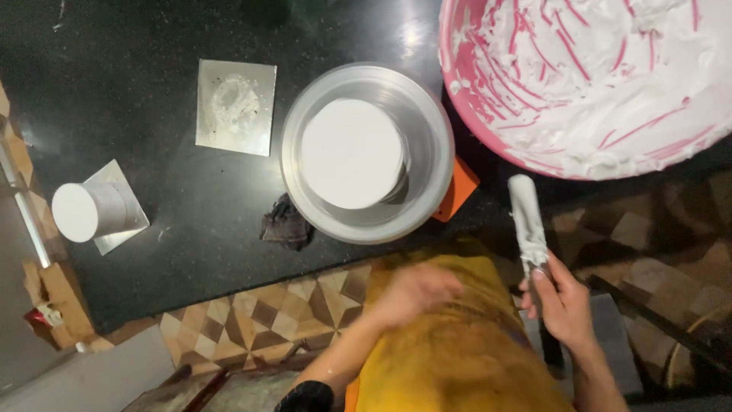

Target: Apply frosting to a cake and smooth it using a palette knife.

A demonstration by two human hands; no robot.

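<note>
Nearest, the right hand (564,301) grips a cream-coated spatula (528,221) blade-up off the worktop's front edge, keeping drips clear; the blurred left hand (415,294) rests loosely curled on the yellow apron (457,358). Beyond, near the front edge, a metal turntable (367,152) carries a smooth white cake (351,153); at the far right corner a pink bowl (587,76) holds smeared cream

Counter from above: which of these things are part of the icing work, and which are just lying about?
In use:
- right hand gripping cream-coated spatula
- white cake on metal turntable
- pink bowl of cream
- left hand, blurred, empty

Lying about:
- small white cake
- smeared square board
- dark cloth
</note>
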